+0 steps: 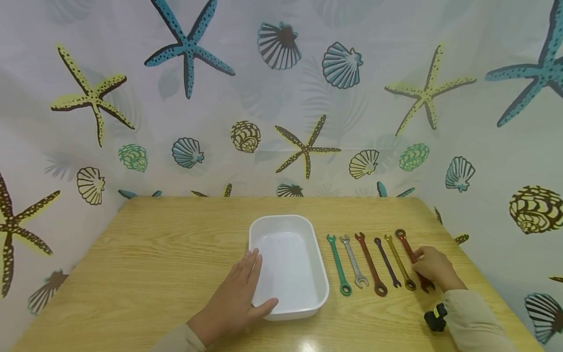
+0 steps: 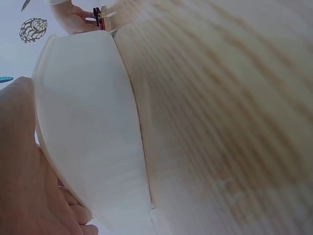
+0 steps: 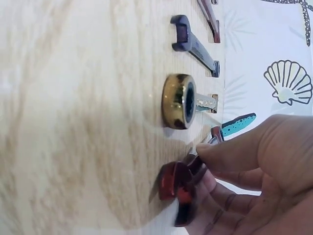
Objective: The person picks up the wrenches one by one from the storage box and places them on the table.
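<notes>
A white plastic tray (image 1: 290, 264) stands mid-table, and my left hand (image 1: 237, 293) rests on its left rim with fingers straight. The left wrist view shows that hand along the edge of the tray (image 2: 88, 122). On the far right, my right hand (image 1: 433, 266) pinches a red combination wrench (image 1: 406, 246) at its shaft. Up close in the right wrist view, thumb and fingers of the right hand (image 3: 254, 171) hold the red wrench near its open jaw end. Beside it lies a gold wrench (image 1: 399, 261), its ring end nearest the person.
Left of the gold wrench lie a purple wrench (image 1: 388, 262), another red wrench (image 1: 371, 264), a silver wrench (image 1: 354, 260) and a green wrench (image 1: 338, 264) in a row. A patterned curtain (image 1: 281, 98) hangs behind the wooden table (image 1: 176, 244).
</notes>
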Available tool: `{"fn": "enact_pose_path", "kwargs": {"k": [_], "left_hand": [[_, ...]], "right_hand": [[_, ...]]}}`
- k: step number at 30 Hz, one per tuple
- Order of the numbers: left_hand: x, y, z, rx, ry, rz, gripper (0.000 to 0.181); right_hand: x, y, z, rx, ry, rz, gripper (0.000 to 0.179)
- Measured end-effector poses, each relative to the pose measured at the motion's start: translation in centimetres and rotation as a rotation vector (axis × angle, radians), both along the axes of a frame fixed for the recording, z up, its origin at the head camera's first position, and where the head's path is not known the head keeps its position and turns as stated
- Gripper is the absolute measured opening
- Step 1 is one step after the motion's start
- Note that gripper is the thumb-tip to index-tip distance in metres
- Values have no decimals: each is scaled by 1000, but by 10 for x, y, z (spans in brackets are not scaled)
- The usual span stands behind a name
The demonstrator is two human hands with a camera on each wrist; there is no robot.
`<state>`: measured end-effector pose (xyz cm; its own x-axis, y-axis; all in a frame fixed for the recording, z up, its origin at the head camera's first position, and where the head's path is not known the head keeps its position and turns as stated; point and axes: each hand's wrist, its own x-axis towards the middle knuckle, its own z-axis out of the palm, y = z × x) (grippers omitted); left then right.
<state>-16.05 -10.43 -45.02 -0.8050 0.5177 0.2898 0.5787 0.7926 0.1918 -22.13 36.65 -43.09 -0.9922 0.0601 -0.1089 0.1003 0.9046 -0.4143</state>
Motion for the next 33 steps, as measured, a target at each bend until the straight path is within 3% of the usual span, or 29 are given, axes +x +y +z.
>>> {"fn": "enact_pose_path", "kwargs": {"k": [7, 14, 26, 33], "left_hand": [[2, 0, 1, -11, -52, 14, 95], [3, 1, 3, -10, -62, 15, 94], [4, 0, 11, -36, -135, 6, 97], [2, -1, 12, -26, -146, -1, 96]], "right_hand": [[4, -3, -5, -2, -18, 7, 26], [5, -3, -4, 51, -30, 16, 27], [8, -3, -6, 41, -14, 6, 29], [6, 1, -2, 70, 12, 56, 41]]}}
